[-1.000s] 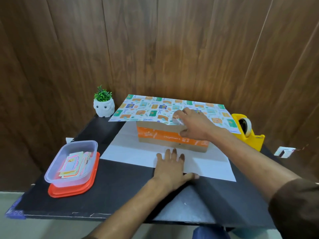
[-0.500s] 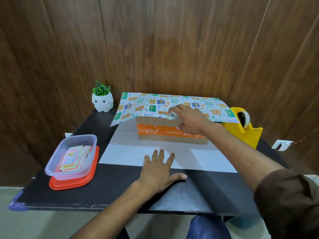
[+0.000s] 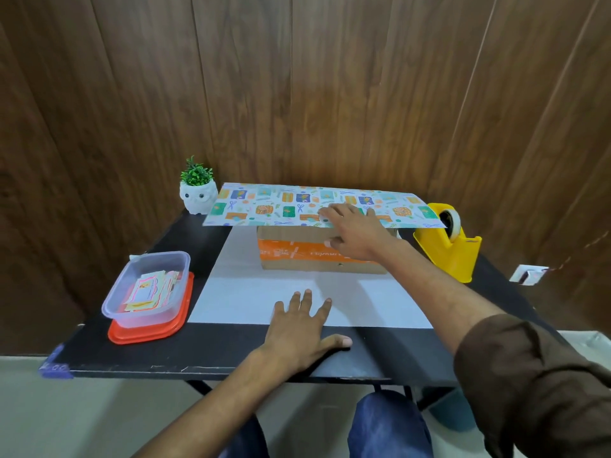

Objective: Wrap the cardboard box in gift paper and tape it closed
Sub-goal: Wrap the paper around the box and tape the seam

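Patterned paper (image 3: 284, 206) (flat) over cardboard box (image 3: 297, 256)

text | orange tape (image 3: 287, 254) on cardboard box (image 3: 291, 233) | white lettering, too blurred to read

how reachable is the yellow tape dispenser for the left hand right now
Probably not easily. The left hand lies flat at the gift paper near edge, and the tape dispenser stands far right, beyond the right forearm, which crosses between them. The right hand, on the box, is nearer.
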